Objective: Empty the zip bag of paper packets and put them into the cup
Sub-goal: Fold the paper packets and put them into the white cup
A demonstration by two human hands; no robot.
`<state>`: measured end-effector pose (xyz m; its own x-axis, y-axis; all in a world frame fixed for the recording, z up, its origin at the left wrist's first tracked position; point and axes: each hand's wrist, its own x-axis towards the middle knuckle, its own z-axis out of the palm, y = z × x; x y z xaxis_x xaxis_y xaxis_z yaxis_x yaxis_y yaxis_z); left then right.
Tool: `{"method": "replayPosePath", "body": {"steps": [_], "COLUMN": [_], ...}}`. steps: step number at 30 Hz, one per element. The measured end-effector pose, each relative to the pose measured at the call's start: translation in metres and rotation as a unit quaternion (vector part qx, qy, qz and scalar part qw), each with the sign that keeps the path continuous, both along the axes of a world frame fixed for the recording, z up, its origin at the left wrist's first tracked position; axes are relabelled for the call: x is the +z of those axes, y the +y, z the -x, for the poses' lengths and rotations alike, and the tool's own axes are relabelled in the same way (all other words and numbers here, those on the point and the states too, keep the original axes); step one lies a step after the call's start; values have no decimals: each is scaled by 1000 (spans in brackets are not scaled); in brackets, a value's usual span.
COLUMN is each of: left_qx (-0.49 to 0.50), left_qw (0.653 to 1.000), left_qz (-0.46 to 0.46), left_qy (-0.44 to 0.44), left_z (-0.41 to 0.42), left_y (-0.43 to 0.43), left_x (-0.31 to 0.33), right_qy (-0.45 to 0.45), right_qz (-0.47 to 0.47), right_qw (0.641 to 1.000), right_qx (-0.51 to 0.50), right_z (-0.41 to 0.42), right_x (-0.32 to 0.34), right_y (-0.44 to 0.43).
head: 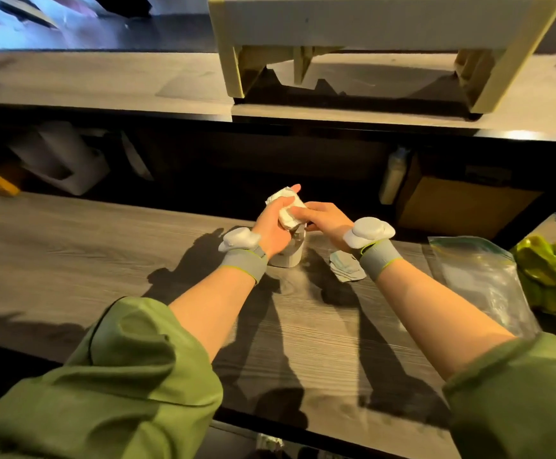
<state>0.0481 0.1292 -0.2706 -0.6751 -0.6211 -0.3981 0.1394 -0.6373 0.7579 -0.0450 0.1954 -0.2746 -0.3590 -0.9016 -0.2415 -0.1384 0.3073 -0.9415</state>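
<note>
White paper packets (286, 207) are being gripped in a bunch by the fingers of the left hand (275, 226), which are curling around them just above the cup (288, 256). The right hand (328, 221) is reaching in from the other side, its fingertips touching the bunch; whether it is pinching the packets or only steadying them, I cannot tell. The cup is standing upright on the grey wood-grain table (71, 260), mostly hidden behind the left hand. More packets (346, 270) are lying loose on the table just to the right of the cup, partly under the right wrist. Further right of the cup, well apart from it, the clear zip bag (482, 283) is lying flat near the table's edge. Both wrists are wearing grey bands (243, 263) and rolled green sleeves (130, 369).
</note>
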Motion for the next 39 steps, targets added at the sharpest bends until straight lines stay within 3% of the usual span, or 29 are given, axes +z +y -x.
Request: {"method": "replayPosePath", "body": {"steps": [5, 7, 10, 13, 16, 19, 24, 32, 34, 39], "left_qx": [-26, 28, 98, 66, 16, -40, 12, -4, 10, 53], "left_qw": [1000, 994, 948, 910, 917, 919, 920, 909, 892, 872], "left_qz": [-2, 61, 201, 251, 240, 230, 251, 262, 293, 338], "left_qy": [-18, -84, -227, -324, -318, -318, -302, -324, -345, -351], "left_z": [-10, -12, -19, -26, -30, -32, -30, -25, -24, -12], "left_y": [-23, -33, -52, -66, -71, -76, -77, -77, -79, -68], "left_x": [2, -2, -17, -36, -51, -62, -65, -66, -66, -45], "right_qy": [-3, 57, 194, 273, 312, 325, 354, 421, 426, 398], "right_qz": [-28, -59, -147, -235, -287, -293, -309, -295, -280, -209], "right_qw": [1000, 997, 968, 925, 889, 882, 859, 830, 835, 887], "right_qx": [0, 10, 54, 121, 173, 173, 203, 215, 208, 109], "right_z": [-2, 2, 10, 9, 2, -8, -13, -19, -17, 2], "right_x": [4, 5, 3, -5, -14, -19, -28, -29, -23, 1], "right_y": [-21, -30, -45, -62, -73, -81, -87, -75, -76, -62]}}
